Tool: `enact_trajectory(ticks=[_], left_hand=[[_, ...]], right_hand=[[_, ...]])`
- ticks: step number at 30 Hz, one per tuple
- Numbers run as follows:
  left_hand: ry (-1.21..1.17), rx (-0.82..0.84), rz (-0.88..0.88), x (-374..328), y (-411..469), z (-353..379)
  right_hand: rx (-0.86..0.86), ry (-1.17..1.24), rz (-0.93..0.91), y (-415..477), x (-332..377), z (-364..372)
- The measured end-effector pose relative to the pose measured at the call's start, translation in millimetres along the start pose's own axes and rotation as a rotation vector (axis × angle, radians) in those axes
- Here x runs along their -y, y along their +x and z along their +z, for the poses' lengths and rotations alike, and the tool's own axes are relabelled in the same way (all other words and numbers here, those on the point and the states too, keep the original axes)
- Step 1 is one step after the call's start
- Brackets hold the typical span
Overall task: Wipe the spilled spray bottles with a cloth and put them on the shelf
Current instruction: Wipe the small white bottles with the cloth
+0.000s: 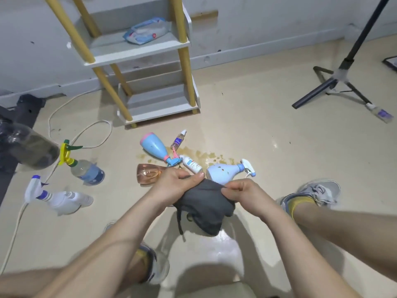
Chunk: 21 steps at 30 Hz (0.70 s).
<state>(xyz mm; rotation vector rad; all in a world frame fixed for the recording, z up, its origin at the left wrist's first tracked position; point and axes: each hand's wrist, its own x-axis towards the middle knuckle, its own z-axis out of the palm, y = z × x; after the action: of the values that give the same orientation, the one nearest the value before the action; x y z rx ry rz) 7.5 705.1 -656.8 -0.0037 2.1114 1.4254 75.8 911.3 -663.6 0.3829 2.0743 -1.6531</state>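
Both hands hold a dark grey cloth (206, 205) above the floor. My left hand (178, 183) grips its upper left part, and my right hand (238, 190) pinches its right edge. Several spray bottles lie in a brown spill (202, 155) just beyond: a blue one with a pink collar (154, 147), a small clear purple-labelled one (178, 139), a small white one (192, 165), a pale blue one (227, 172) and a pink translucent one (148, 174) partly behind my left hand. The white shelf (137, 54) with yellow posts stands behind them.
To the left lie a clear bottle with a yellow-green trigger (86, 168) and a white bottle with a purple collar (58, 197). A wipes pack (146, 31) sits on the shelf. A white cord (86, 134) loops left; a black tripod (335, 80) stands right. My shoes (315, 192) flank the cloth.
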Motion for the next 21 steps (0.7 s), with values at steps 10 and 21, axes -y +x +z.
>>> enact_trajectory(ticks=[10,21], left_hand=[[0.141,-0.205,-0.430,135.6,38.5,-11.3],[1.365,-0.046,0.062,236.5,98.8,-72.4]], right_hand=[[0.050,0.165,0.356,51.4,-31.1,44.3],[0.027,0.868,0.438,103.2,-54.0,86.6]])
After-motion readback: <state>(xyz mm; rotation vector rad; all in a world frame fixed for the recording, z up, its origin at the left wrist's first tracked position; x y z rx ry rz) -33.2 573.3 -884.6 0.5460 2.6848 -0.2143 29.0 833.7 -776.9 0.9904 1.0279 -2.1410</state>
